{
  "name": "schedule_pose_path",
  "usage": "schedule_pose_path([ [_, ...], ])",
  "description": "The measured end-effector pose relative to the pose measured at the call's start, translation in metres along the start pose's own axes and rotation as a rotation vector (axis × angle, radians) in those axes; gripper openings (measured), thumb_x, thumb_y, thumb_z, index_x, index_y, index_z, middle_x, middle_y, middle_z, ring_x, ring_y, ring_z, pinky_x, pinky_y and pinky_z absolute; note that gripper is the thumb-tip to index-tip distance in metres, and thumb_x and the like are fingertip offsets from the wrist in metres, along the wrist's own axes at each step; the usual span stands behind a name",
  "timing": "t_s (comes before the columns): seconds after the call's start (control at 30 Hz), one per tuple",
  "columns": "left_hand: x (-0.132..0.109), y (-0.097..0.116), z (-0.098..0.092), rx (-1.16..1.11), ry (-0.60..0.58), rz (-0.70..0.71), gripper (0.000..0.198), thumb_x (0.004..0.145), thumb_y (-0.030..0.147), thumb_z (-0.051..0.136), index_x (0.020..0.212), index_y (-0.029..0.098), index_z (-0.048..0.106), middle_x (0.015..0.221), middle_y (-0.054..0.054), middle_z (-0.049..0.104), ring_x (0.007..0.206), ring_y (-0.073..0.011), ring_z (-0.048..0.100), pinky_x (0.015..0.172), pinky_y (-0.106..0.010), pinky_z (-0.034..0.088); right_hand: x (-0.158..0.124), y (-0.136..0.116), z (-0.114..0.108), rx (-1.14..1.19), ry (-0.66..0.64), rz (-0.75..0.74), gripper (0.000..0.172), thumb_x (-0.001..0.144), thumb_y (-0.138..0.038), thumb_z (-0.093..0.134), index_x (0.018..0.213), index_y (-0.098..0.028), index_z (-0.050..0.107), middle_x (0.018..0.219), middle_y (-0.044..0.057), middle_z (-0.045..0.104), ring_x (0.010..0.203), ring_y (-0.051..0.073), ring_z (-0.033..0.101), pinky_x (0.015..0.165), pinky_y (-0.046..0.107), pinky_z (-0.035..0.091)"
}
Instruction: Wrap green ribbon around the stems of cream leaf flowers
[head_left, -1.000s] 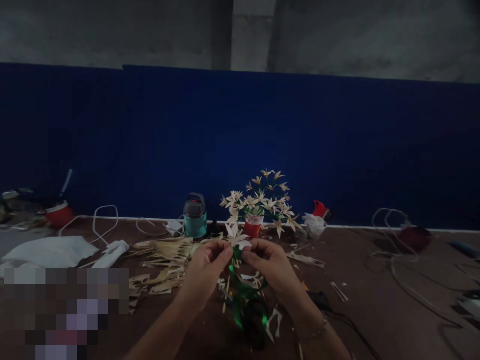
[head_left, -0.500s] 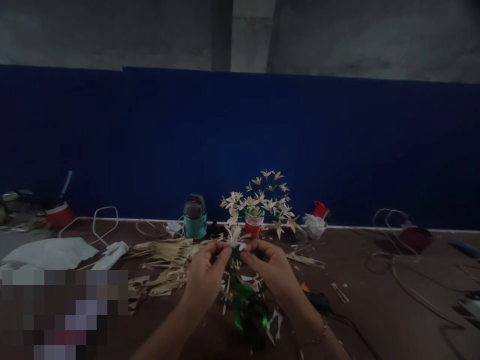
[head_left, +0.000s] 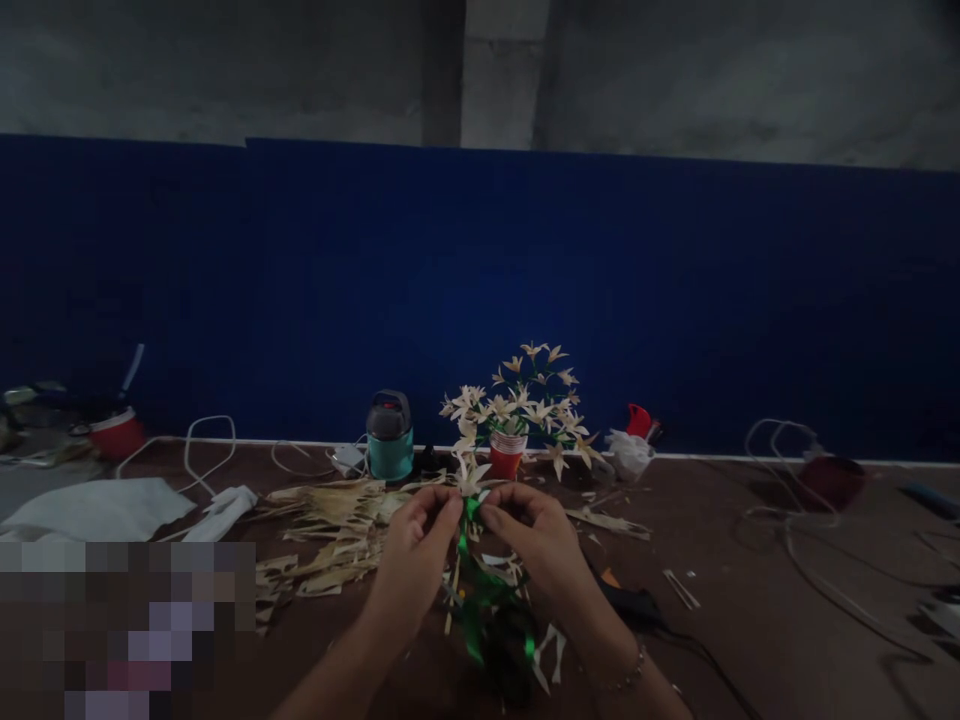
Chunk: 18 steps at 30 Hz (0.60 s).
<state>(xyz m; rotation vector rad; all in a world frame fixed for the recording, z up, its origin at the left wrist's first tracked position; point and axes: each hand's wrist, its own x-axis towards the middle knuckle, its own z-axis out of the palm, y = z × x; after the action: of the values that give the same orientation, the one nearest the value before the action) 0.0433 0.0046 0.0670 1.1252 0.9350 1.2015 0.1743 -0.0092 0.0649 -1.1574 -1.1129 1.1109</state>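
Observation:
My left hand (head_left: pixel 414 550) and my right hand (head_left: pixel 534 545) meet over the brown floor, fingers pinched together on a pale straw flower (head_left: pixel 471 475) and its stem. A shiny green ribbon (head_left: pixel 480 600) runs down from the pinch and trails in loops between my wrists. A thin bracelet sits on my right wrist. Behind the hands stands a red cup of finished straw flowers (head_left: pixel 517 415).
A heap of dried straw strips (head_left: pixel 330 530) lies left of my hands. A teal-and-grey jar (head_left: pixel 390 435) stands near the blue wall. White cloth (head_left: pixel 97 505), cables (head_left: pixel 795 520), a red bowl (head_left: pixel 116 435) and a white bag (head_left: pixel 628 450) are scattered about. A black cord (head_left: pixel 652 615) runs right.
Both hands have dropped slightly lower with the flower. The fingers have shifted along the stem while the green ribbon stays pinched between them.

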Motion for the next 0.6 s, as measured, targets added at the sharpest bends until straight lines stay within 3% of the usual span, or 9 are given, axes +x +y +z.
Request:
schedule_pose_path([
  [0.2,-0.002,0.003,0.0,-0.073,-0.04,-0.031,0.019,0.068,0.033,0.062,0.069,0.016,0.053,0.05,0.008,0.038,0.043,-0.0044,0.031,0.04,-0.015,0.024,0.0,0.0,0.002,0.031,0.016,0.001,0.027,0.062,-0.037,0.069,0.066,-0.014,0.055,0.051,-0.005,0.045,0.046,0.007,0.037,0.045,0.02,0.03],
  [0.4,-0.003,0.005,0.0,-0.042,0.018,0.037,0.023,0.059,0.027,0.07,0.063,0.016,0.049,0.055,0.007,0.046,0.049,-0.0053,0.038,0.045,-0.015,0.03,0.001,0.007,0.0,0.013,0.015,-0.037,0.027,0.062,-0.038,0.069,0.065,-0.015,0.056,0.055,-0.004,0.048,0.05,0.009,0.043,0.05,0.021,0.036],
  [0.6,0.001,0.0,-0.005,0.079,-0.006,0.174,0.017,0.065,0.028,0.065,0.061,0.015,0.056,0.061,0.003,0.05,0.049,-0.0061,0.04,0.043,-0.016,0.033,0.001,0.009,-0.001,0.023,-0.022,-0.054,0.026,0.064,-0.037,0.068,0.067,-0.015,0.055,0.057,-0.003,0.048,0.051,0.009,0.043,0.05,0.021,0.037],
])
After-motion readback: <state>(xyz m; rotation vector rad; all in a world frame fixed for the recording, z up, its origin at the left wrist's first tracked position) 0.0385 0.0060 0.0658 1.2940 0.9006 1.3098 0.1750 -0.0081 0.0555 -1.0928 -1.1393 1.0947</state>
